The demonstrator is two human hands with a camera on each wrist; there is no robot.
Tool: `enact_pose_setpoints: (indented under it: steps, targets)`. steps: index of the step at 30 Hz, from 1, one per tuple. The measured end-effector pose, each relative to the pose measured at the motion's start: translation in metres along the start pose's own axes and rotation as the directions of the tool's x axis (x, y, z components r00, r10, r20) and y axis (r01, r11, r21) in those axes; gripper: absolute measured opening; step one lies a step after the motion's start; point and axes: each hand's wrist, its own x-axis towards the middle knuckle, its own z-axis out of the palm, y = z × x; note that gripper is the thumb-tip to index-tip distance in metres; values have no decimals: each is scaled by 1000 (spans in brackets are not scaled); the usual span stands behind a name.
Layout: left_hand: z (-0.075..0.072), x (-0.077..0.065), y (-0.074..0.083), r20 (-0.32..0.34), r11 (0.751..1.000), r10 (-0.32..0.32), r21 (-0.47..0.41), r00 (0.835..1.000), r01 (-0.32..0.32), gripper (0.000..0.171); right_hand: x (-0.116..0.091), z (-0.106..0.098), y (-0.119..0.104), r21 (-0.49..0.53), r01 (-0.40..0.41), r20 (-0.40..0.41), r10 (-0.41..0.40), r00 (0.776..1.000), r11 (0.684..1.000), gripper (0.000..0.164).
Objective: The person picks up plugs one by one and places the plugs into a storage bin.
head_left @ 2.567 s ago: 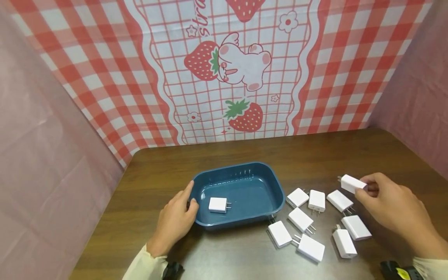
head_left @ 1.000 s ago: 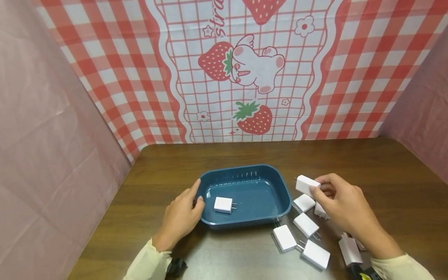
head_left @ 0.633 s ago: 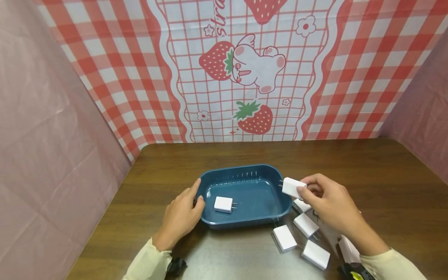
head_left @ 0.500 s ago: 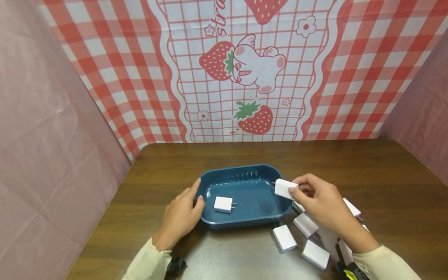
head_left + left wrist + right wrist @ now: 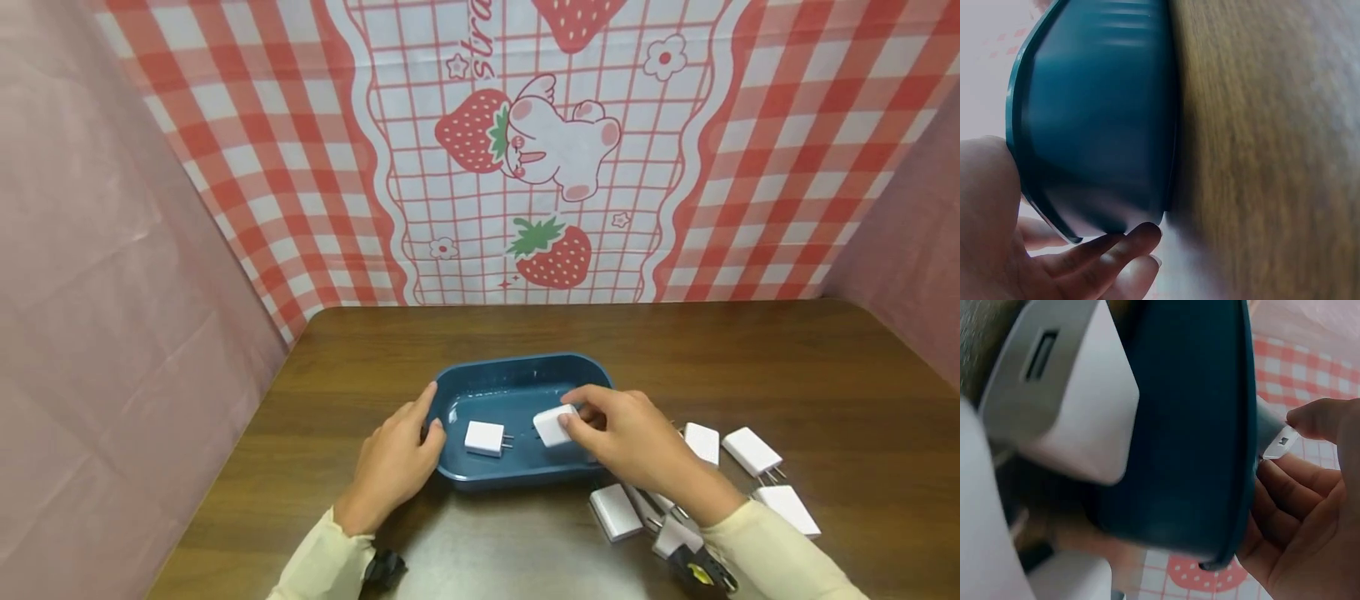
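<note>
My right hand (image 5: 637, 437) pinches a white USB wall charger (image 5: 552, 426) between thumb and fingers, over the inside of a dark blue tray (image 5: 517, 480). Its metal prongs point left. In the right wrist view, the USB port end of this held charger (image 5: 1282, 442) shows beyond the tray's rim. Another white charger (image 5: 484, 438) lies inside the tray, prongs to the right. At the tray's left end rests my left hand (image 5: 397, 458), index finger and thumb at the rim. The left wrist view shows its fingers (image 5: 1129, 247) extended against the tray's outer wall (image 5: 1097, 112).
Several more white chargers lie on the wooden table (image 5: 480, 542) right of the tray, among them one charger (image 5: 752, 451) and another charger (image 5: 617, 512). My right forearm partly covers the group. A red checked strawberry cloth (image 5: 555, 167) hangs behind the table.
My right hand has carried the charger leftward from the right of the table, across the tray's rim to over its inside. The left hand has stayed at the tray's left end.
</note>
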Motion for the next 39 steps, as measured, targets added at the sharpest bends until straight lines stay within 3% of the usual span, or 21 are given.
enact_pose_setpoints:
  steps: [13,21,29,39]
  targets:
    - [-1,0,1,-11,1000,2,-7,1000,-2,54,13,28,-23,-7,86,34,-85,996,996,17]
    - [0,0,2,13,1000,-6,-6,1000,6,55,17,46,-40,-72,109,56,-105,993,991,19]
    - [0,0,2,14,1000,-10,-8,1000,10,55,17,56,-45,-107,103,85,-94,992,989,22]
    - [1,0,3,11,1000,-17,-7,1000,17,55,15,57,-41,-180,126,56,-118,991,976,22]
